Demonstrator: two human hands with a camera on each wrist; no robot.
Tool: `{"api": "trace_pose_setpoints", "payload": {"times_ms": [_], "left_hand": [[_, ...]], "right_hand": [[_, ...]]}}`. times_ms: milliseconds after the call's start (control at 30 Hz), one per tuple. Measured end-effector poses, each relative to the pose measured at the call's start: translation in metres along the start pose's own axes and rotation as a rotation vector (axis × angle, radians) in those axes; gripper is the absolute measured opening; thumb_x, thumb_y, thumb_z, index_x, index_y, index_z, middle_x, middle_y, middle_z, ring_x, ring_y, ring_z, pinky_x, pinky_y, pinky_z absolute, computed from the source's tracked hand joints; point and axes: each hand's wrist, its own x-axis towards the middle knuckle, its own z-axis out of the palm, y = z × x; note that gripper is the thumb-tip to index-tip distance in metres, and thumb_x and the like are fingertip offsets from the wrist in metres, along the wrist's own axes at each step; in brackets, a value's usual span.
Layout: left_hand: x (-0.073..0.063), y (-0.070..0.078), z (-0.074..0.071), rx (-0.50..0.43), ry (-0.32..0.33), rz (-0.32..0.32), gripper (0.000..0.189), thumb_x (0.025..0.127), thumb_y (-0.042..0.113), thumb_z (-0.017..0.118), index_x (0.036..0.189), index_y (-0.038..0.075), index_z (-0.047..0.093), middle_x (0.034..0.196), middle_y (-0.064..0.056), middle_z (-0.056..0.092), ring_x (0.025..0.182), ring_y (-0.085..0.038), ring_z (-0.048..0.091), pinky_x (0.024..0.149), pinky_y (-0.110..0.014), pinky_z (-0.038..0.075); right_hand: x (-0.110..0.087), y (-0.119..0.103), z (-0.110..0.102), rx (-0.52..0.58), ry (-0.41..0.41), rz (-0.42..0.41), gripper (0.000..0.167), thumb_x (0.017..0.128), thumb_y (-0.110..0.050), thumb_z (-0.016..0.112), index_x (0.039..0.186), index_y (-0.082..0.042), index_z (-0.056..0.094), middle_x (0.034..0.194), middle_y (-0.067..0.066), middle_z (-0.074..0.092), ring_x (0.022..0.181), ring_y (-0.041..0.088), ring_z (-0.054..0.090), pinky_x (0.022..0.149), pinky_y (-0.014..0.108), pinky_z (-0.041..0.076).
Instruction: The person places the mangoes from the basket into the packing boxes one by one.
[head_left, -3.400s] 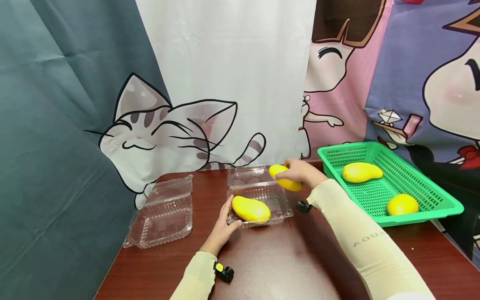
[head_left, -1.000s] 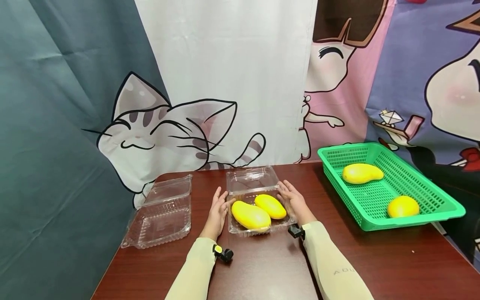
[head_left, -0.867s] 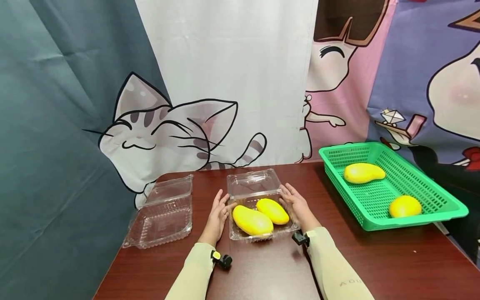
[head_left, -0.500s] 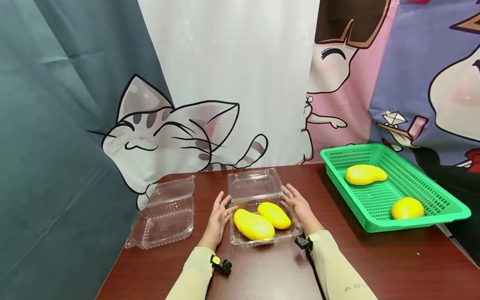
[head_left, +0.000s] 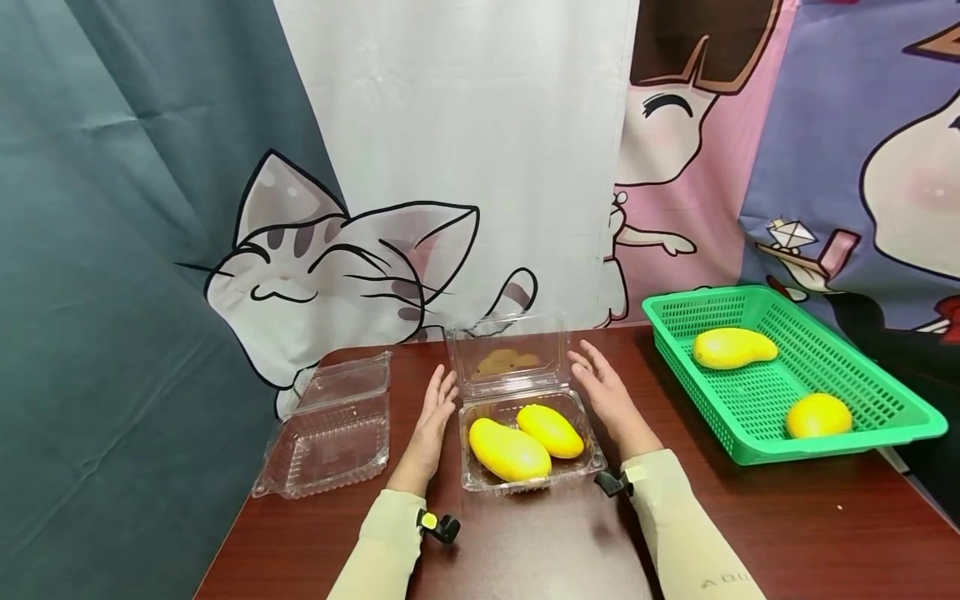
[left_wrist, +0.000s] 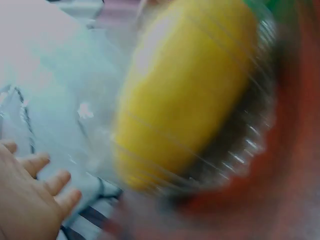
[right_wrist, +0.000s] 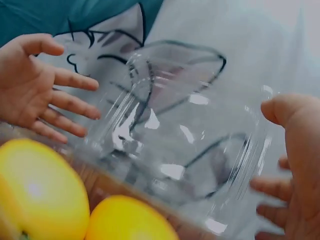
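Note:
A clear plastic clamshell box stands at the middle of the table, holding two yellow mangoes, the larger mango at the left and the other mango beside it. Its hinged lid is tilted up at the back. My left hand is at the lid's left side, fingers extended and spread. At the right side is my right hand, its fingers loosely extended. In the right wrist view the lid stands between both hands; whether the fingertips touch it I cannot tell. The left wrist view is blurred, with one mango filling it.
Another clear clamshell box, lid back, lies to the left with nothing in it. At the right sits a green plastic basket with two more mangoes. A printed curtain hangs behind the table.
The right hand has put the second mango in the box and let it go. Both hands have since come to the box's sides, and the lid has swung up from lying back.

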Motion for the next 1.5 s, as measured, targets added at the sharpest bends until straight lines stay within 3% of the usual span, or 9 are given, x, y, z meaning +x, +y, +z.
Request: {"api": "trace_pose_setpoints", "payload": {"times_ms": [167,400,567,700,967,1167,1267,1400,1500], "left_hand": [[-0.003,0.036,0.004,0.143,0.020,-0.112,0.067,0.105,0.025,0.038,0.163,0.012,0.008,0.166,-0.020,0.016,0.152,-0.039,0.015,0.120,-0.062,0.008],[-0.013,0.076,0.009,0.193,-0.049,-0.325,0.066,0.107,0.038,0.034,0.161,0.002,0.019,0.166,-0.024,0.015,0.152,-0.044,0.015,0.120,-0.060,0.014],[-0.018,0.088,0.008,0.238,-0.095,-0.387,0.073,0.107,0.051,0.029,0.160,0.001,0.020,0.164,-0.026,0.020,0.152,-0.043,0.016,0.118,-0.060,0.020],[-0.020,0.089,0.005,0.249,-0.112,-0.402,0.075,0.106,0.053,0.029,0.159,0.000,0.024,0.163,-0.025,0.024,0.151,-0.042,0.021,0.119,-0.058,0.021],[-0.007,0.062,0.008,0.256,-0.079,-0.375,0.065,0.109,0.037,0.032,0.160,-0.001,0.017,0.167,-0.019,0.013,0.154,-0.038,0.008,0.121,-0.059,0.009],[0.002,0.024,0.005,0.255,-0.027,-0.343,0.067,0.109,0.040,0.032,0.164,0.011,0.006,0.170,-0.011,0.003,0.155,-0.034,0.001,0.120,-0.062,0.003],[0.009,0.002,0.003,0.173,-0.024,-0.273,0.067,0.110,0.032,0.030,0.163,0.007,-0.003,0.169,-0.016,-0.005,0.154,-0.036,-0.002,0.121,-0.059,0.005],[0.016,-0.020,0.004,0.046,-0.021,-0.178,0.064,0.109,0.016,0.025,0.158,-0.003,-0.011,0.164,-0.028,-0.011,0.152,-0.043,-0.006,0.120,-0.059,0.004],[0.015,-0.027,0.006,0.060,-0.005,-0.138,0.064,0.108,0.010,0.027,0.157,-0.006,-0.010,0.164,-0.030,-0.009,0.151,-0.045,-0.005,0.119,-0.060,0.002]], "right_hand": [[-0.010,-0.034,-0.004,-0.189,0.043,0.087,0.064,0.105,-0.046,0.046,0.153,-0.003,0.042,0.147,0.022,0.052,0.140,0.037,0.043,0.117,0.053,0.029],[-0.024,-0.068,-0.012,-0.364,-0.049,0.216,0.089,0.098,-0.072,0.036,0.144,0.002,0.053,0.144,0.021,0.055,0.135,0.038,0.048,0.115,0.057,0.032],[-0.030,-0.075,-0.018,-0.530,-0.149,0.179,0.084,0.099,-0.067,0.039,0.139,0.004,0.058,0.138,0.022,0.060,0.130,0.040,0.053,0.110,0.058,0.037],[-0.031,-0.071,-0.023,-0.560,-0.241,0.106,0.070,0.100,-0.056,0.050,0.136,0.003,0.061,0.133,0.019,0.064,0.127,0.036,0.057,0.108,0.055,0.040],[-0.020,-0.049,-0.022,-0.462,-0.265,0.069,0.069,0.102,-0.044,0.054,0.146,0.008,0.047,0.146,0.024,0.052,0.136,0.039,0.048,0.112,0.055,0.035],[-0.009,-0.011,-0.012,-0.124,-0.248,0.068,0.061,0.107,-0.035,0.044,0.156,0.000,0.033,0.158,0.022,0.037,0.144,0.040,0.035,0.117,0.057,0.025],[-0.005,0.010,-0.007,-0.002,-0.252,0.051,0.057,0.108,-0.026,0.038,0.158,-0.001,0.028,0.162,0.022,0.028,0.146,0.041,0.029,0.117,0.057,0.027],[-0.005,0.028,0.000,0.040,-0.193,0.053,0.059,0.104,-0.016,0.042,0.159,-0.002,0.028,0.164,0.019,0.024,0.149,0.036,0.024,0.114,0.039,0.034],[-0.005,0.037,0.005,0.055,-0.133,0.047,0.061,0.098,-0.006,0.047,0.158,-0.003,0.032,0.164,0.017,0.028,0.149,0.032,0.025,0.106,0.021,0.033]]}}
